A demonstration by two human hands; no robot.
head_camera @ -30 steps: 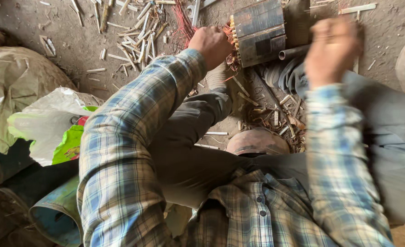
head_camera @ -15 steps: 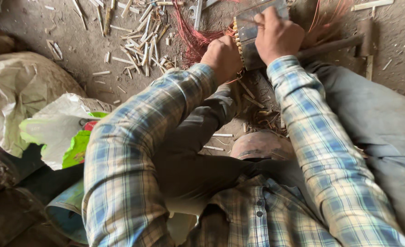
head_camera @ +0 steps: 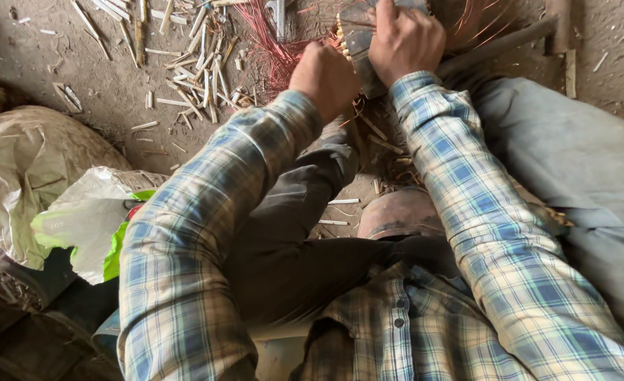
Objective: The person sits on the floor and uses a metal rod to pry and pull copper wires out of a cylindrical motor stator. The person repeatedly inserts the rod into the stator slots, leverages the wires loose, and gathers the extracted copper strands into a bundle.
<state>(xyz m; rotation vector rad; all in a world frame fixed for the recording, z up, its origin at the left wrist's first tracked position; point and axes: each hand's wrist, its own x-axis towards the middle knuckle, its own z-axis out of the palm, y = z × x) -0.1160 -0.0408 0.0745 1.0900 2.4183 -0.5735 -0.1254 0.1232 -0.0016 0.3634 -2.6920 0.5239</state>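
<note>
Item 1, far left: crumpled sack (head_camera: 23,169), tan, lying on the dirt floor (head_camera: 107,92). Just beside it, a white and green bag (head_camera: 86,226), slumped against my left sleeve.

Item 2, upper left of centre: split sticks (head_camera: 192,70), pale, scattered loose on the floor; many short offcuts among them. I judge these to be waste or spare stock from work already under way.

Item 3, upper centre: red strands (head_camera: 273,49), thin, fanned out from the piece toward the sticks. A metal tool (head_camera: 278,14) lies just above them, mostly cut off by the frame edge.

Item 4: left hand (head_camera: 325,77), curled into a fist, knuckles up. It appears to grip strands at the left edge of the woven piece; what lies inside the fist I cannot tell.

Item 5: woven piece (head_camera: 358,49), dark, with pale stake ends along its left edge, held upright between both hands at the top of the view. Part woven by my estimate; loose strands show more remains.

Item 6: right hand (head_camera: 405,39), fingers closed over the top of the piece, pressing it.

Item 7, right: grey trouser leg (head_camera: 573,162).
</note>
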